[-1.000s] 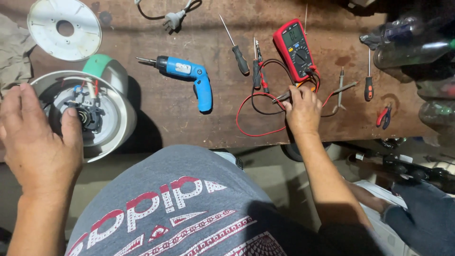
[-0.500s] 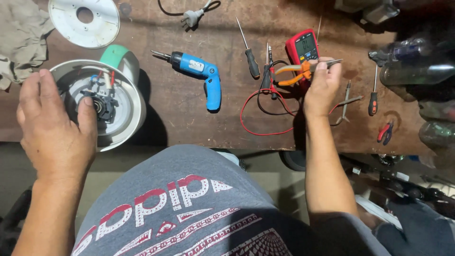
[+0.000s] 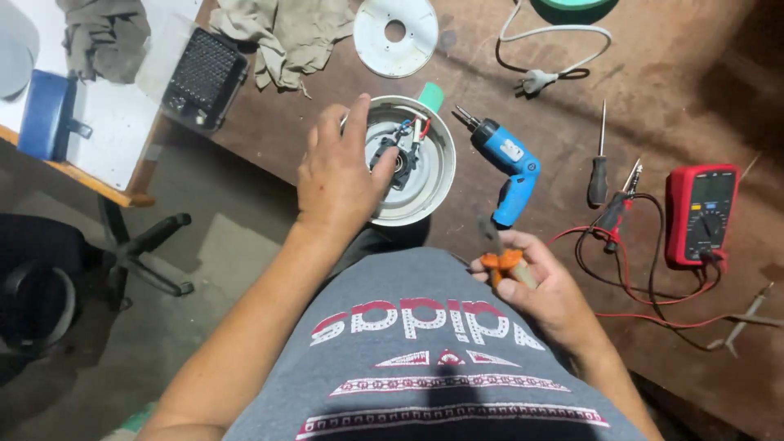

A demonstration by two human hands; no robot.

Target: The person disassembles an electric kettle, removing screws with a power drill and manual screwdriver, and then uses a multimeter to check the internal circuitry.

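Steadying a round white appliance base (image 3: 425, 184) at twelve o'clock with left hand (image 3: 339, 175) spread flat over its rim, gripping orange-handled pliers (image 3: 500, 257) in right hand (image 3: 543, 290) curled shut at three o'clock, seemingly readying to work the exposed wiring (image 3: 400, 155), needing careful aim.

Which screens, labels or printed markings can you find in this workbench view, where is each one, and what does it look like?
Red rectangular multimeter: right side of the brown table, with a dark blank screen above a round dial.
Blue cordless screwdriver: table centre, beside the round white appliance base, with a small pale label patch on its body.
Grey T-shirt: bottom centre, with red and white printed lettering and bands.
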